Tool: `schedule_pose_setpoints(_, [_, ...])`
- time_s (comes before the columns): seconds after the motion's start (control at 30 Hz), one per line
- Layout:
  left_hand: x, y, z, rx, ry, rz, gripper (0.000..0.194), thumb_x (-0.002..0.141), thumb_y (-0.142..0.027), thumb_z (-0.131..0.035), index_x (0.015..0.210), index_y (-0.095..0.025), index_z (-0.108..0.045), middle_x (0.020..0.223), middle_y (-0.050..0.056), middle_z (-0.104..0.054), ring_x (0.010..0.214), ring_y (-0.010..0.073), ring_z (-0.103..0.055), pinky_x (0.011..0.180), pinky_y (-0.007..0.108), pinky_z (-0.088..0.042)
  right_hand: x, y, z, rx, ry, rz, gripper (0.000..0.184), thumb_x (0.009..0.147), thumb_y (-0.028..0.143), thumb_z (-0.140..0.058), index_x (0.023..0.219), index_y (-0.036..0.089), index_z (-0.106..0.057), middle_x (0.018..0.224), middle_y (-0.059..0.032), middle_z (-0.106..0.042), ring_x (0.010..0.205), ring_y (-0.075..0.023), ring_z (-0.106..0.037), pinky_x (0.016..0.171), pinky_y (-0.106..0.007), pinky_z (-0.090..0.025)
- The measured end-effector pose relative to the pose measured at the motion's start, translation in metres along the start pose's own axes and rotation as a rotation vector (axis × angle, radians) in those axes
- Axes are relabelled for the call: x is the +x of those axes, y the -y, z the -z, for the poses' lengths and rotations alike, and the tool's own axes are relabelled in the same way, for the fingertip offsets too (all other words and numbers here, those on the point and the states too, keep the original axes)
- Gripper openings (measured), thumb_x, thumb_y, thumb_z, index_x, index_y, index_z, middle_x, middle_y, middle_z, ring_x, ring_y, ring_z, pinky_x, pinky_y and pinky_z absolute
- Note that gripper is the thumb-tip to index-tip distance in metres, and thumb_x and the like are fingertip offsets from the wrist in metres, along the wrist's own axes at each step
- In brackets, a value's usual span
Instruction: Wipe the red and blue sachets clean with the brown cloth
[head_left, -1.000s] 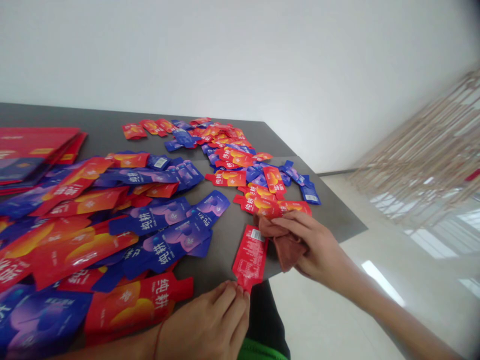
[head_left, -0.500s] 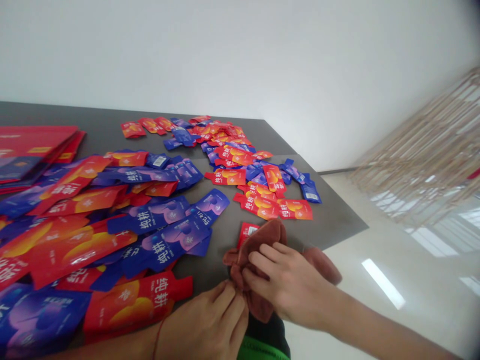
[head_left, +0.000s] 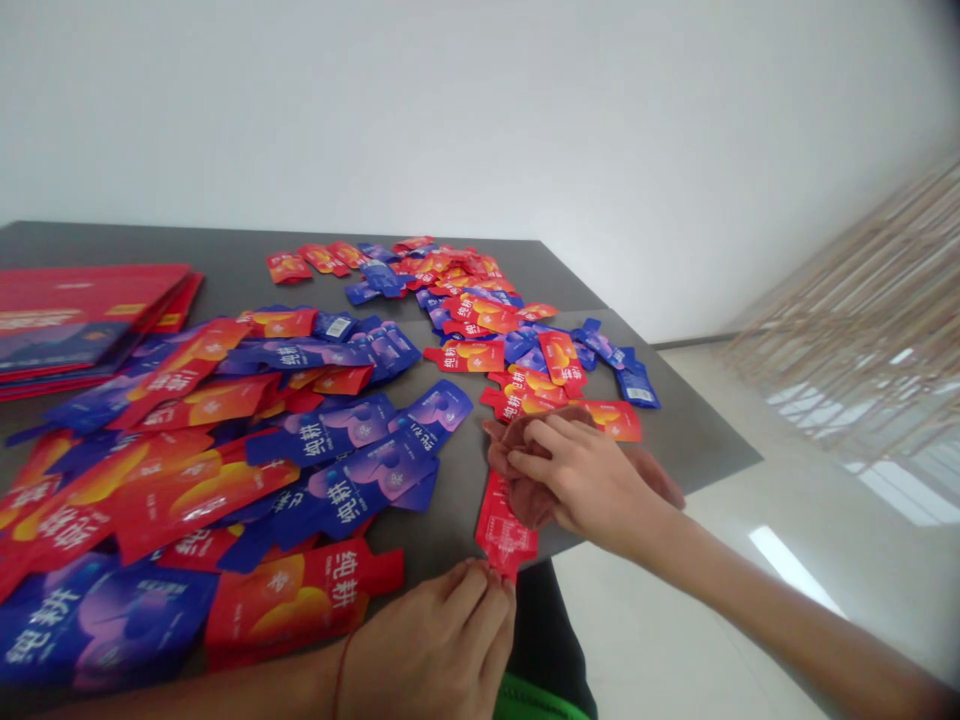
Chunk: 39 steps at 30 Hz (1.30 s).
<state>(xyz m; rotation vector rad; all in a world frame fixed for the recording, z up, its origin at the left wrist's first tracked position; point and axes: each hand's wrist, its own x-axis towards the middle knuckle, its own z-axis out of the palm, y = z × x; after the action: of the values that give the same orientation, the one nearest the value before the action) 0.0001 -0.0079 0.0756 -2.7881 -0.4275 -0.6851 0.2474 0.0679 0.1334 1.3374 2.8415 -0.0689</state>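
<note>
My left hand [head_left: 435,640] sits at the table's near edge, its fingertips pinched on the lower end of a small red sachet [head_left: 504,530] that lies flat on the grey table [head_left: 675,440]. My right hand [head_left: 585,475] presses a reddish-brown cloth [head_left: 521,470] down onto the upper part of that sachet, fingers curled over the cloth. Just beyond the cloth lie more small red and blue sachets [head_left: 525,350].
Large red and blue pouches [head_left: 225,450] cover the left half of the table. A stack of flat red boxes [head_left: 82,310] lies at the far left. The table's right edge drops to a glossy floor [head_left: 787,560]. A white wall stands behind.
My right hand slid the cloth down along the sachet toward my left hand, then back up to its far end. My left hand stayed pinched on the sachet's near end.
</note>
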Motion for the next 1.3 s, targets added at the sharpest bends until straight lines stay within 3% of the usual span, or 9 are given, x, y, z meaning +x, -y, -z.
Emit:
schedule_pose_setpoints(0.2, [0.002, -0.001, -0.002, -0.011, -0.003, 0.005, 0.031, 0.103, -0.013, -0.044, 0.107, -0.007, -0.075, 0.099, 0.013, -0.073, 0.086, 0.0264, -0.071, 0.076, 0.039, -0.061, -0.018, 0.038, -0.006, -0.018, -0.042, 0.284, 0.021, 0.107, 0.029, -0.059, 0.117, 0.019, -0.075, 0.109, -0.0079, -0.069, 0.102, -0.0268, -0.056, 0.084, -0.044, -0.043])
schedule_pose_setpoints(0.3, [0.001, -0.002, -0.002, -0.025, -0.001, 0.011, 0.028, 0.101, -0.012, -0.047, 0.103, -0.009, -0.075, 0.092, 0.012, -0.072, 0.081, 0.0253, -0.069, 0.075, 0.040, -0.061, -0.021, 0.047, -0.009, -0.017, -0.030, 0.321, 0.022, 0.108, 0.031, -0.057, 0.118, 0.018, -0.073, 0.109, -0.0070, -0.070, 0.100, -0.0264, -0.057, 0.083, -0.044, -0.043])
schedule_pose_setpoints(0.4, [0.000, -0.002, -0.002, -0.015, -0.012, 0.008, 0.032, 0.103, -0.012, -0.044, 0.111, -0.006, -0.075, 0.101, 0.014, -0.073, 0.088, 0.0261, -0.070, 0.078, 0.039, -0.060, -0.014, 0.037, -0.007, -0.028, -0.012, 0.252, 0.020, 0.106, 0.031, -0.060, 0.113, 0.019, -0.075, 0.111, -0.0084, -0.069, 0.103, -0.0274, -0.057, 0.084, -0.045, -0.043])
schedule_pose_setpoints(0.53, [0.000, 0.000, -0.001, -0.004, -0.016, 0.008, 0.039, 0.107, -0.013, -0.036, 0.117, -0.004, -0.073, 0.108, 0.015, -0.074, 0.093, 0.0256, -0.070, 0.080, 0.037, -0.060, 0.006, 0.003, 0.002, 0.000, 0.016, 0.167, 0.020, 0.101, 0.025, -0.065, 0.115, 0.022, -0.078, 0.116, -0.0087, -0.069, 0.108, -0.0273, -0.058, 0.091, -0.044, -0.043])
schedule_pose_setpoints(0.73, [-0.001, 0.000, -0.001, 0.006, -0.009, 0.020, 0.038, 0.106, -0.013, -0.038, 0.119, -0.005, -0.073, 0.110, 0.014, -0.074, 0.094, 0.0248, -0.068, 0.076, 0.036, -0.057, 0.026, -0.024, 0.000, 0.104, -0.001, 0.005, 0.036, 0.088, 0.012, -0.064, 0.118, 0.023, -0.081, 0.115, -0.0083, -0.070, 0.110, -0.0247, -0.062, 0.095, -0.040, -0.046])
schedule_pose_setpoints(0.87, [-0.004, 0.000, -0.004, 0.003, 0.043, 0.013, 0.030, 0.104, -0.017, -0.049, 0.121, -0.007, -0.072, 0.109, 0.013, -0.073, 0.093, 0.0242, -0.066, 0.075, 0.035, -0.056, 0.020, -0.021, -0.014, 0.151, -0.178, -0.135, 0.042, 0.081, 0.008, -0.062, 0.116, 0.022, -0.082, 0.118, -0.0109, -0.071, 0.111, -0.0274, -0.064, 0.095, -0.042, -0.050])
schedule_pose_setpoints(1.1, [0.001, 0.003, -0.001, 0.069, 0.096, -0.060, 0.028, 0.104, -0.023, -0.056, 0.125, -0.012, -0.072, 0.105, 0.010, -0.072, 0.092, 0.0235, -0.066, 0.080, 0.036, -0.056, -0.012, -0.025, -0.019, 0.334, -0.732, -0.309, 0.047, 0.079, 0.011, -0.063, 0.121, 0.026, -0.079, 0.120, -0.0096, -0.073, 0.108, -0.0278, -0.072, 0.089, -0.042, -0.058])
schedule_pose_setpoints(1.3, [-0.003, -0.001, -0.002, 0.094, 0.127, -0.115, 0.030, 0.105, -0.025, -0.055, 0.124, -0.013, -0.075, 0.110, 0.012, -0.073, 0.098, 0.0270, -0.068, 0.084, 0.041, -0.056, -0.029, -0.052, -0.037, 0.275, -0.966, -0.455, 0.045, 0.080, 0.016, -0.063, 0.120, 0.026, -0.078, 0.116, -0.0095, -0.073, 0.109, -0.0288, -0.072, 0.094, -0.046, -0.059])
